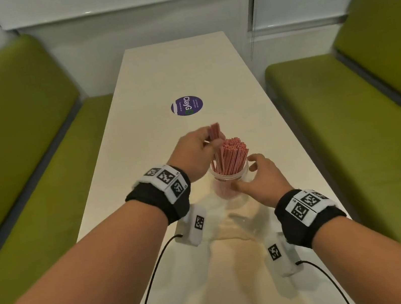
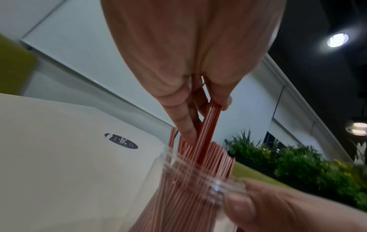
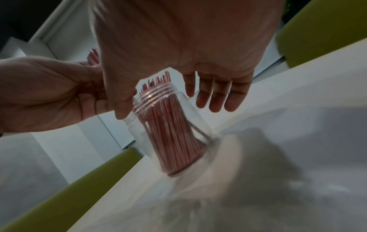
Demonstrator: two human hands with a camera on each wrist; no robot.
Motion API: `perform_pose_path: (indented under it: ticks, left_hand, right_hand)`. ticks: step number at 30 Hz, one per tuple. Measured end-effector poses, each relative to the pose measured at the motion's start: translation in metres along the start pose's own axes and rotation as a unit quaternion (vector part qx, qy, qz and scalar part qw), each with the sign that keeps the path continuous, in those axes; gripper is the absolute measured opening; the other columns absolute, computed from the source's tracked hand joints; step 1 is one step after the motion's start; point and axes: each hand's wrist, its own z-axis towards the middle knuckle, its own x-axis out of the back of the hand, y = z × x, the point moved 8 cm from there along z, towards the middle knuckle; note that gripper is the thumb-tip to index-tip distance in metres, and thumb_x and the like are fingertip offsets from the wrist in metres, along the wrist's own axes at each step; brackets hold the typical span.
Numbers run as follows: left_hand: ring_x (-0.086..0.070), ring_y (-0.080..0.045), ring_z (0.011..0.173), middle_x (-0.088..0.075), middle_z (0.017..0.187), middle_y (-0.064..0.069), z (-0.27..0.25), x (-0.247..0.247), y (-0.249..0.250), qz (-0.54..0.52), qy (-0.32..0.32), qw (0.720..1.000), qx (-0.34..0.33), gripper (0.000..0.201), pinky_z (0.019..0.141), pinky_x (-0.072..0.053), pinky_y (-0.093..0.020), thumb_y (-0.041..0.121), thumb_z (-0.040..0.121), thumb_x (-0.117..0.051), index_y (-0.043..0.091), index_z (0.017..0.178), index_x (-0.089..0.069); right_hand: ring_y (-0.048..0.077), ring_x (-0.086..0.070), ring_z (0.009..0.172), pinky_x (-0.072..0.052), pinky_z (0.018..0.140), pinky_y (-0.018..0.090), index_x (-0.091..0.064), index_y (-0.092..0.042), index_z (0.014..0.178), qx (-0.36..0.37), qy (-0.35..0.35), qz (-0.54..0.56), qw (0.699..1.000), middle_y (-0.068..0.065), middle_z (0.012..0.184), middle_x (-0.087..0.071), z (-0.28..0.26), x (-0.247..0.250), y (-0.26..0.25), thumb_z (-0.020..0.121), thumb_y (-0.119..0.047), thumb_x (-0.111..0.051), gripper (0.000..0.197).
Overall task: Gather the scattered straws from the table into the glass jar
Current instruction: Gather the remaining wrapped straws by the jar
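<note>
A clear glass jar (image 1: 229, 190) (image 3: 139, 130) stands on the white table (image 1: 180, 70), packed with upright red-and-white striped straws (image 1: 232, 158) (image 3: 172, 133). My left hand (image 1: 212, 144) (image 2: 207, 117) pinches a small bundle of the same straws (image 1: 214, 131) (image 2: 210, 125) above the jar's mouth, and their lower ends reach in among the others. My right hand (image 1: 246, 177) (image 3: 168, 109) is cupped around the jar from the right. Its thumb (image 2: 240, 202) touches the threaded neck, while its fingers (image 3: 214, 100) are straight and spread beside the glass.
A round purple sticker (image 1: 187, 105) lies on the table beyond the jar. Green benches (image 1: 22, 155) (image 1: 372, 109) run along both long sides. Black cables trail from the wrist cameras near the front edge. Potted plants (image 2: 298, 164) stand behind the right bench.
</note>
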Motion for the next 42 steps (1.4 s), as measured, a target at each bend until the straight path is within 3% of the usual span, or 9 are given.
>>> perform_pose_path:
  ticks: [5, 14, 20, 24, 27, 32, 38, 40, 42]
  left_hand:
    - [-0.065, -0.021, 0.095, -0.072, 0.1, -0.003, 0.005, -0.008, -0.009, 0.131, -0.017, 0.991, 0.004, 0.02, 0.09, -0.051, -0.038, 0.023, 0.092, -0.059, 0.014, 0.108, -0.067]
    - [-0.059, -0.014, 0.111, -0.063, 0.123, -0.003, -0.003, 0.023, -0.004, 0.083, 0.14, 0.985, -0.052, 0.034, 0.099, -0.045, -0.029, 0.021, 0.093, -0.057, 0.012, 0.127, -0.058]
    - [-0.015, -0.021, 0.147, -0.018, 0.159, -0.009, 0.007, -0.045, -0.013, 0.245, -0.088, 0.964, -0.046, 0.064, 0.118, -0.014, -0.032, 0.041, 0.099, -0.039, 0.008, 0.151, -0.019]
    - [0.001, -0.02, 0.148, -0.007, 0.161, -0.007, 0.016, -0.064, -0.005, 0.292, -0.111, 0.947, -0.078, 0.071, 0.12, -0.002, -0.034, 0.052, 0.098, -0.028, 0.009, 0.152, -0.013]
    - [-0.004, -0.024, 0.148, -0.013, 0.16, -0.003, 0.024, -0.075, -0.004, 0.389, -0.122, 0.904, -0.128, 0.068, 0.119, -0.006, -0.037, 0.054, 0.096, -0.029, 0.02, 0.152, -0.017]
    - [-0.028, -0.025, 0.139, -0.039, 0.149, -0.009, 0.032, -0.073, -0.001, 0.358, -0.071, 0.916, -0.167, 0.046, 0.113, -0.01, -0.024, 0.028, 0.102, -0.034, 0.008, 0.143, -0.041]
    - [-0.01, -0.025, 0.147, -0.025, 0.157, -0.005, 0.019, -0.062, 0.007, 0.367, -0.097, 0.918, -0.112, 0.06, 0.12, -0.007, -0.038, 0.047, 0.099, -0.026, 0.014, 0.149, -0.03]
    - [-0.035, -0.029, 0.136, -0.047, 0.143, -0.01, -0.006, -0.043, 0.03, 0.329, -0.03, 0.927, -0.177, 0.059, 0.113, -0.026, -0.04, 0.047, 0.094, -0.032, 0.011, 0.137, -0.049]
    - [-0.06, -0.027, 0.098, -0.066, 0.103, -0.01, -0.044, -0.026, 0.044, 0.283, 0.054, 0.915, -0.283, 0.039, 0.088, -0.048, -0.037, 0.035, 0.089, -0.046, 0.007, 0.105, -0.068]
  right_hand:
    - [0.018, -0.056, 0.114, -0.051, 0.095, 0.043, -0.043, -0.029, 0.131, 0.013, 0.017, 0.055, 0.998, -0.003, 0.123, -0.058, 0.014, -0.016, -0.002, 0.037, -0.068, -0.081, 0.109]
    - [0.003, -0.06, 0.101, -0.046, 0.09, 0.024, -0.045, -0.034, 0.113, 0.044, 0.013, 0.132, 0.99, -0.015, 0.111, -0.062, 0.02, -0.019, -0.014, 0.047, -0.041, -0.093, 0.082]
    - [0.005, -0.066, 0.09, -0.052, 0.068, 0.014, -0.054, -0.035, 0.11, 0.064, -0.017, 0.17, 0.983, -0.009, 0.101, -0.067, 0.018, -0.023, -0.019, 0.063, -0.013, -0.085, 0.061]
    - [-0.007, -0.057, 0.085, -0.044, 0.062, 0.0, -0.049, -0.026, 0.114, 0.087, -0.02, 0.149, 0.985, -0.018, 0.097, -0.058, 0.019, -0.022, -0.024, 0.072, -0.005, -0.077, 0.055]
    - [-0.005, -0.054, 0.083, -0.042, 0.066, -0.001, -0.044, -0.022, 0.115, 0.096, -0.032, 0.123, 0.987, -0.017, 0.097, -0.052, 0.021, -0.025, -0.025, 0.074, 0.002, -0.074, 0.056]
    - [-0.009, -0.054, 0.081, -0.039, 0.061, 0.001, -0.045, -0.022, 0.116, 0.082, -0.009, 0.088, 0.993, -0.022, 0.093, -0.052, 0.02, -0.02, -0.022, 0.063, -0.017, -0.083, 0.066]
    - [-0.009, -0.059, 0.083, -0.042, 0.063, 0.001, -0.045, -0.017, 0.117, 0.091, -0.038, 0.143, 0.985, -0.016, 0.097, -0.056, 0.016, -0.019, -0.03, 0.068, -0.004, -0.083, 0.064]
    - [-0.004, -0.062, 0.084, -0.045, 0.063, 0.003, -0.048, -0.017, 0.12, 0.077, -0.033, 0.157, 0.984, -0.013, 0.101, -0.062, 0.012, -0.012, -0.029, 0.06, -0.012, -0.088, 0.072]
    - [-0.009, -0.061, 0.094, -0.05, 0.081, 0.015, -0.046, -0.023, 0.126, 0.065, -0.025, 0.127, 0.989, -0.011, 0.113, -0.063, 0.004, -0.005, -0.019, 0.055, -0.032, -0.088, 0.083]
